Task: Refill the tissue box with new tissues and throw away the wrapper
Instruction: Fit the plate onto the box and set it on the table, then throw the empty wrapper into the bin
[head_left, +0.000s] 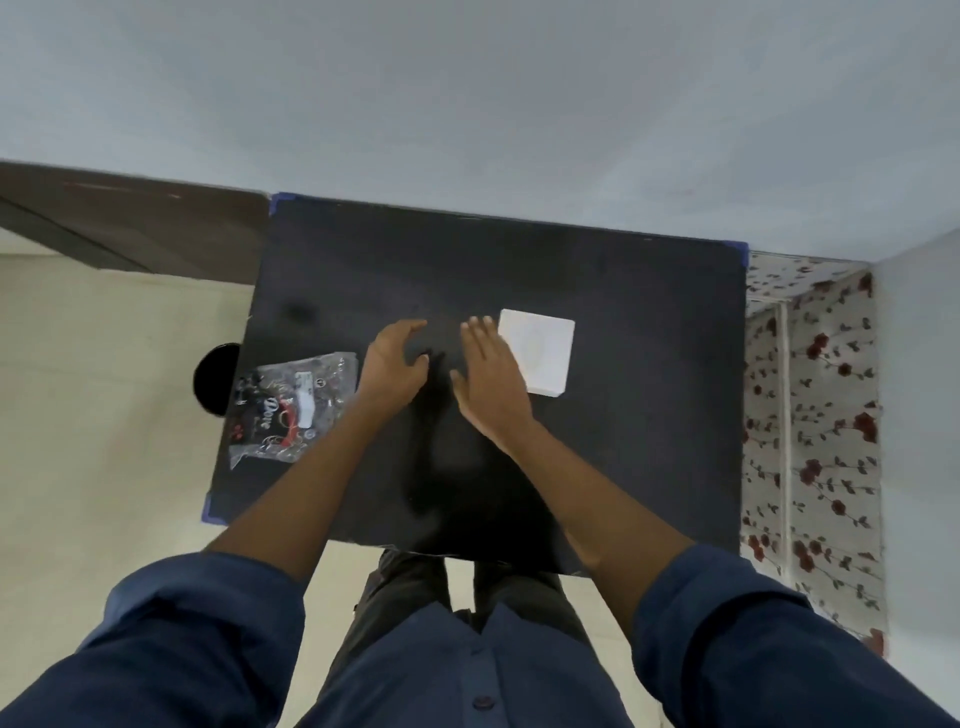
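A white square stack of tissues (543, 349) lies on the black table (623, 467), right of centre. A crumpled clear plastic wrapper (291, 410) with dark and red print lies at the table's left edge. My left hand (392, 366) hovers mid-table with its fingers curled and apart, just right of the wrapper. My right hand (488, 382) is flat with its fingers spread, and its far edge overlaps the tissue stack's left side. Between the hands is a dark patch (434, 395); I cannot tell it apart from the black tabletop. No tissue box is clearly visible.
A round black object (215, 379) stands on the pale floor beside the table's left edge, partly hidden behind the wrapper. A floral cloth (810, 415) hangs to the right of the table. The table's far edge meets a grey wall (467, 104).
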